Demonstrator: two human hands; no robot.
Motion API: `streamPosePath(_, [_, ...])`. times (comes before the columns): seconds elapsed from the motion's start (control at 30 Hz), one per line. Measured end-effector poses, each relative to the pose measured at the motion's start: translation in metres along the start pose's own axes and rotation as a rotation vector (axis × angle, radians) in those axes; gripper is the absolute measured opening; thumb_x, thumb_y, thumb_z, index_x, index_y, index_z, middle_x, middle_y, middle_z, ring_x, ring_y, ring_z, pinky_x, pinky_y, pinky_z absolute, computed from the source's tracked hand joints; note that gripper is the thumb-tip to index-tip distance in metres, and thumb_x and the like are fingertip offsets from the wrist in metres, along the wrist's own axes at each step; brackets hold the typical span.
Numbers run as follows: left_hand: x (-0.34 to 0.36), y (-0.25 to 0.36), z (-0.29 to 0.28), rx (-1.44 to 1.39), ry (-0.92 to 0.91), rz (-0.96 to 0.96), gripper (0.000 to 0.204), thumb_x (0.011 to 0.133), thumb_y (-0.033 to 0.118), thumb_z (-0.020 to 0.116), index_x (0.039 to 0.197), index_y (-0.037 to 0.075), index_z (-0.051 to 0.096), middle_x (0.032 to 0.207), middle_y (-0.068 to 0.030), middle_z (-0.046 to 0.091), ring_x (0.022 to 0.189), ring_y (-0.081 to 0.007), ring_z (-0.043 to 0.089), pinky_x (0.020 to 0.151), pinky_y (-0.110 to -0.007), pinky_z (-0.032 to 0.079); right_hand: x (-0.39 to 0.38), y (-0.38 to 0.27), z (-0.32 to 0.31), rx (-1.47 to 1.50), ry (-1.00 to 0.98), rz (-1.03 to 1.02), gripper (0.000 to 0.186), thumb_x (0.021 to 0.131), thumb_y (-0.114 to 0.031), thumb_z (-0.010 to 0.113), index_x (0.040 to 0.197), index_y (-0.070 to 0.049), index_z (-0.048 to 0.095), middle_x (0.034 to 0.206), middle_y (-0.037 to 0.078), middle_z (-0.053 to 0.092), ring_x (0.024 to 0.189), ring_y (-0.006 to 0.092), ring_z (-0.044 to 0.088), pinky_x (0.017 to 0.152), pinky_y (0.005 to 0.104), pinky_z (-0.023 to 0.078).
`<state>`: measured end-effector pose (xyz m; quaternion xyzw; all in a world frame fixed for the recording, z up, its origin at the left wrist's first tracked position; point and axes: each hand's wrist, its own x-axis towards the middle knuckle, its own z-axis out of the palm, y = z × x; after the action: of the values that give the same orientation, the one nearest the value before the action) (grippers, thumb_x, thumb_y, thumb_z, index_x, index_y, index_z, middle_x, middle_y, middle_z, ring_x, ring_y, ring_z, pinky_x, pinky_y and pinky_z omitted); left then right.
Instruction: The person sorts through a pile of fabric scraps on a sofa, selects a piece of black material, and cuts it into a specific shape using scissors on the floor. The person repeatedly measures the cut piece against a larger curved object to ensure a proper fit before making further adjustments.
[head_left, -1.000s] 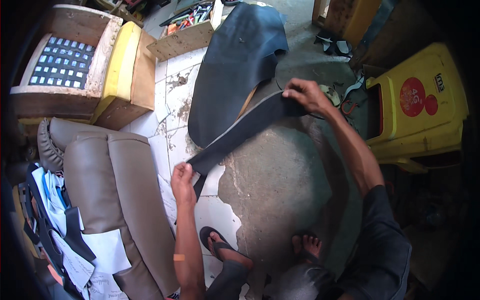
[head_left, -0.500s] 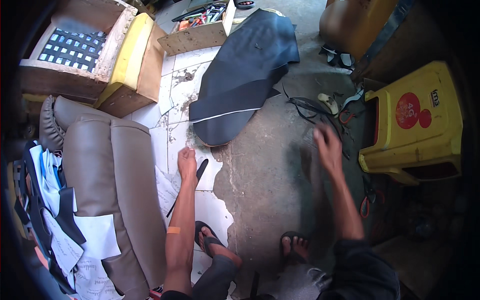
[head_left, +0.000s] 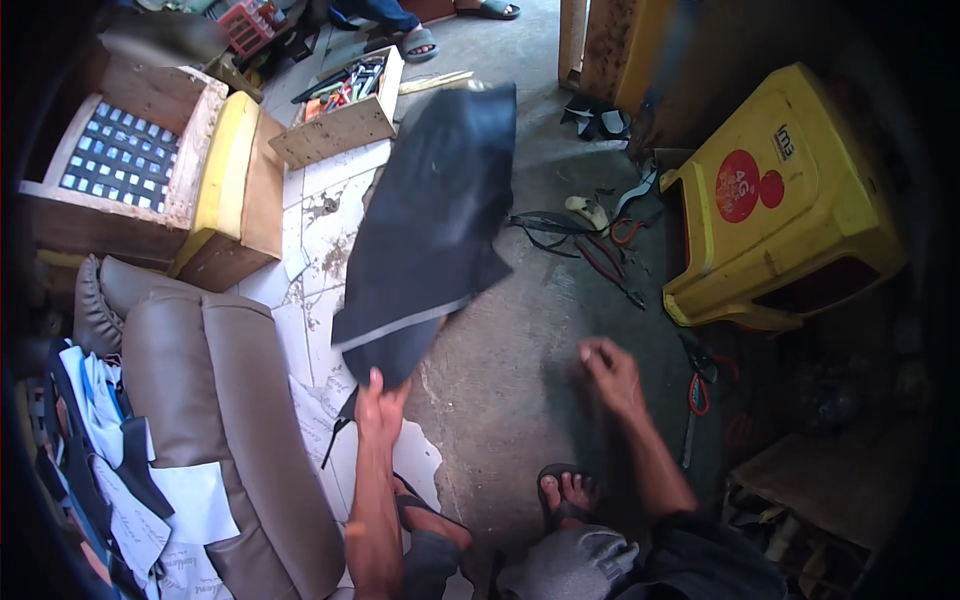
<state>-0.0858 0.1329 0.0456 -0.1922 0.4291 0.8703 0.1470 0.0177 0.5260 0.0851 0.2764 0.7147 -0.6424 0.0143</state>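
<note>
A long black leatherette piece (head_left: pixel 420 220), crossed near its close end by a thin pale line, stretches away over the floor in front of me. It looks slightly blurred. My left hand (head_left: pixel 380 408) pinches its near edge, thumb on the upper side and the other fingers partly hidden. To the right, my right hand (head_left: pixel 612 382) hovers over the concrete with loosely bent fingers and nothing visible in it. A narrow black strip (head_left: pixel 338 430) lies beside my left hand.
A brown cushioned seat part (head_left: pixel 215 400) with paper and fabric scraps stands left. Beyond are a wooden frame with webbing (head_left: pixel 125 150) and a wooden tool box (head_left: pixel 345 125). Pliers (head_left: pixel 610 262), scissors (head_left: pixel 698 392) and a yellow stool (head_left: pixel 790 210) are right. Another person's feet (head_left: pixel 420 45) show far off.
My left hand has taken hold of the leatherette piece's near edge, and that end has come closer to me. My right hand has drawn back from the strips and tools. The view has shifted.
</note>
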Motion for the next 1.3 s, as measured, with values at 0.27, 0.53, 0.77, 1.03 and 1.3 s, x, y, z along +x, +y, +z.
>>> streamPosePath(0.27, [-0.204, 0.027, -0.133, 0.081, 0.287, -0.146, 0.055, 0.097, 0.017, 0.064, 0.146, 0.006, 0.042, 0.142, -0.0133, 0.054, 0.132, -0.0319, 0.052, 0.11, -0.055, 0.042, 0.195, -0.11, 0.022, -0.204, -0.016, -0.51, 0.043, 0.095, -0.039, 0.064, 0.117, -0.001, 0.069, 0.103, 0.016, 0.072, 0.1, 0.0263, 0.068, 0.09, 0.0367, 0.052])
streamPosePath(0.53, [-0.251, 0.03, -0.153, 0.049, 0.51, -0.059, 0.056, 0.097, 0.013, 0.06, 0.149, 0.009, 0.04, 0.142, -0.0085, 0.055, 0.129, -0.0305, 0.055, 0.105, -0.056, 0.047, 0.333, -0.08, 0.097, -0.69, -0.423, 0.003, 0.074, 0.091, -0.071, 0.048, 0.119, -0.007, 0.073, 0.134, 0.022, 0.063, 0.128, 0.0362, 0.057, 0.107, 0.0436, 0.041])
streamPosePath(0.77, [-0.216, 0.076, -0.139, 0.223, 0.468, 0.097, 0.049, 0.099, 0.015, 0.06, 0.145, 0.001, 0.045, 0.135, -0.0106, 0.06, 0.124, -0.023, 0.059, 0.11, -0.039, 0.045, 0.197, -0.072, -0.008, -0.159, -0.13, 0.038, 0.057, 0.094, -0.051, 0.064, 0.119, 0.0, 0.068, 0.099, 0.01, 0.071, 0.089, 0.0216, 0.068, 0.084, 0.034, 0.05])
streamPosePath(1.03, [0.075, 0.135, -0.054, 0.243, 0.269, 0.032, 0.048, 0.101, 0.036, 0.058, 0.132, 0.0, 0.058, 0.133, -0.0155, 0.062, 0.123, -0.0246, 0.057, 0.107, -0.039, 0.044, -0.015, 0.063, -0.096, 0.247, 0.275, 0.369, 0.052, 0.097, -0.045, 0.063, 0.13, -0.005, 0.059, 0.119, 0.012, 0.061, 0.109, 0.0238, 0.061, 0.097, 0.0387, 0.047])
streamPosePath(1.3, [0.286, 0.083, 0.087, 0.849, 0.388, 0.186, 0.076, 0.09, 0.048, 0.061, 0.143, -0.005, 0.045, 0.144, -0.0274, 0.05, 0.133, -0.0393, 0.051, 0.109, -0.047, 0.041, -0.138, 0.08, -0.004, 0.778, 0.157, 0.742, 0.061, 0.095, -0.046, 0.066, 0.141, -0.01, 0.051, 0.135, 0.012, 0.053, 0.117, 0.0287, 0.057, 0.103, 0.0444, 0.047])
